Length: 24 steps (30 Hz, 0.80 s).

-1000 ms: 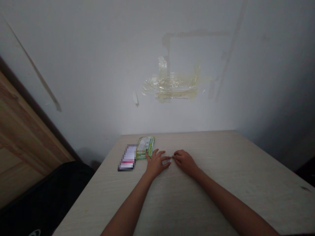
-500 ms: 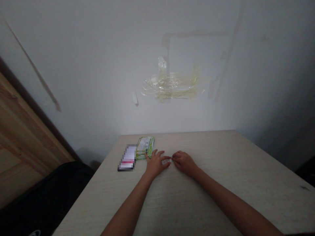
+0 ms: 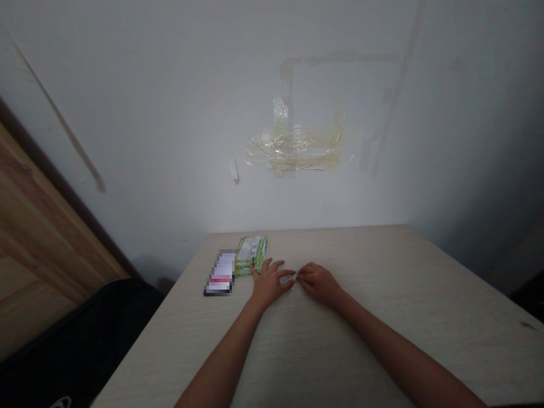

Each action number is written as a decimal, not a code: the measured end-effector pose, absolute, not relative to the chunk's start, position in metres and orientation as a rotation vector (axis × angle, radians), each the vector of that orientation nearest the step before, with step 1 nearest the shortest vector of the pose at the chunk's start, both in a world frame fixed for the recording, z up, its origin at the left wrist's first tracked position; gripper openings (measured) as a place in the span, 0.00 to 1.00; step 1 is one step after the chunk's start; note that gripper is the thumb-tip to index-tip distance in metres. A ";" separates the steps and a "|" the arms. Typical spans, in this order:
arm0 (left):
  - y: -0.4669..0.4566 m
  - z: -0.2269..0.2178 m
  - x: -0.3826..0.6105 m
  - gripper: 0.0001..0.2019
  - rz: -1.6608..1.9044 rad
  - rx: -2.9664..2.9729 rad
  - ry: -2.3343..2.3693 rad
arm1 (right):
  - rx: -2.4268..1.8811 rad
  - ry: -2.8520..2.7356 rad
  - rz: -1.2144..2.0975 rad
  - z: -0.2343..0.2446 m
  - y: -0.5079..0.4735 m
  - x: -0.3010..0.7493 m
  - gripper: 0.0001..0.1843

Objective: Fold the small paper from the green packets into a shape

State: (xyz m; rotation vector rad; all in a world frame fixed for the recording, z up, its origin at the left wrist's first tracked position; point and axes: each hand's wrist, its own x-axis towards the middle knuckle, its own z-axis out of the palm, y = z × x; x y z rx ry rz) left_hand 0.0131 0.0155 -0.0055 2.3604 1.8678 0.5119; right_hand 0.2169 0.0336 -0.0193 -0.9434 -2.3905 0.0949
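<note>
Fingers (image 3: 285, 272) touch a small piece (image 3: 288, 279) — table edges (image 3: 361, 230) well away.

On the table (image 3: 382, 272), between thumb and forefinger of the left hand (image 3: 267, 284), a small flat piece (image 3: 288, 279), reaching close to the fingertips of the right hand (image 3: 319, 281). Partly behind the left little finger, the packets (image 3: 251, 251). Farther left of those fingers, just beside the packets, the phone (image 3: 221, 272). Beyond all fingers, behind the table, the wall (image 3: 170, 141), with tape (image 3: 304, 147) on it.
</note>
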 end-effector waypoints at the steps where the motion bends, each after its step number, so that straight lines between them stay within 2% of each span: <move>1: 0.016 -0.005 0.013 0.15 0.512 2.360 1.862 | -0.984 -2.351 0.104 -0.020 0.034 0.218 0.12; 5: 0.015 -0.004 0.013 0.16 0.484 2.345 1.870 | -1.102 -2.259 0.109 -0.021 0.036 0.220 0.12; 11: 0.015 -0.004 0.013 0.16 0.487 2.350 1.868 | -1.036 -2.358 0.102 -0.021 0.037 0.219 0.11; 24: 0.019 -0.006 0.011 0.15 0.501 2.315 1.831 | -1.235 -2.404 -0.088 -0.017 0.036 0.212 0.12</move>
